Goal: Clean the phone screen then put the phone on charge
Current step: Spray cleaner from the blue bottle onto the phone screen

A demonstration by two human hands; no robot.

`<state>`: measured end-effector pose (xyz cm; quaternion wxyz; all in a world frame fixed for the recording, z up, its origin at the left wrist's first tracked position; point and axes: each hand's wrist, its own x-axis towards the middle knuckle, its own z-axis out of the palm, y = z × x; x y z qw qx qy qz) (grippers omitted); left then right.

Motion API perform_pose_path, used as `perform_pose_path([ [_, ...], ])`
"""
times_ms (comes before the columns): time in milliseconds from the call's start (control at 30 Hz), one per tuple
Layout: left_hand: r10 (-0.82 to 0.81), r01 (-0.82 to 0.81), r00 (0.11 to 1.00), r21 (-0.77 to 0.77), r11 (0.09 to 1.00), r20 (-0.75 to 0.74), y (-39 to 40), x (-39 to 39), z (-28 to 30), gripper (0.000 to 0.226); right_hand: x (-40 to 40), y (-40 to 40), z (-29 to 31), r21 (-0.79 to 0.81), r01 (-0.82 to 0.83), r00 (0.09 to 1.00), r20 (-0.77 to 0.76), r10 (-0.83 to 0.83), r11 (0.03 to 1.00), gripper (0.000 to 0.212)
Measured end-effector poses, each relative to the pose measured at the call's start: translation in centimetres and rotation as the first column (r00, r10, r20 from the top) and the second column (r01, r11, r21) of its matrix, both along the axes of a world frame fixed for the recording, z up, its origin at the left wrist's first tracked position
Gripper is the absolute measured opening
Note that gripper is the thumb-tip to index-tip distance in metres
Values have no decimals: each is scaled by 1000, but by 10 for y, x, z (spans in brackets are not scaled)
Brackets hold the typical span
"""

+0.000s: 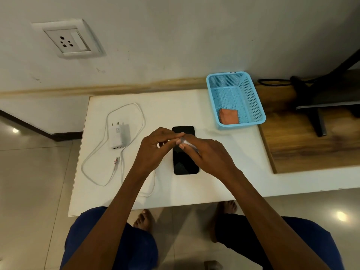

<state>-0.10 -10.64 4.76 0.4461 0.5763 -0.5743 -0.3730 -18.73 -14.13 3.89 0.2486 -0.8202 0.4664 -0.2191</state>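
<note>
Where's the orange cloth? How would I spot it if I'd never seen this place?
Find the white table against the wall, then the light blue mesh basket on its far right corner. The orange cloth lies folded in the basket's near left corner. It is the only orange thing here and the only thing in the basket.

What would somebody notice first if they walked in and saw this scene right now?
First, the two hands meeting over the black phone at the middle of the white table: the right hand holds a small white object that the left hand touches. Next, the bright blue basket at the table's far right, an orange cloth inside. To the left lie the white charger and its looped cable, unplugged.
</note>
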Motion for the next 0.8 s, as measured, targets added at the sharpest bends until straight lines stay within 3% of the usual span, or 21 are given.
perform_pose_path([
  [167,22,-18,997,58,998,-78,-1,0,-6,20,-4,-1,-3,94,31,999,-22,-29,995,71],
  [367,103,-79,978,136,988,-179,-4,-6,-9,9,-4,-6,2,161,-42,996,-73,55,986,63],
  [467,262,-217,905,165,962,-336,-7,-3,-9,22,-12,-13,3,331,-9,991,127,-35,943,66],
  [567,309,-231,827,218,948,-469,-13,-1,-6,23,-19,-23,1,425,-21,948,297,-117,905,60],
  [700,221,-167,909,176,970,-354,-32,-7,-2,30,-24,-28,2,435,-20,883,431,-189,900,47],
  [800,279,-251,933,145,957,-228,-56,-18,0,26,-31,-28,9,393,-19,845,498,-196,919,41],
])
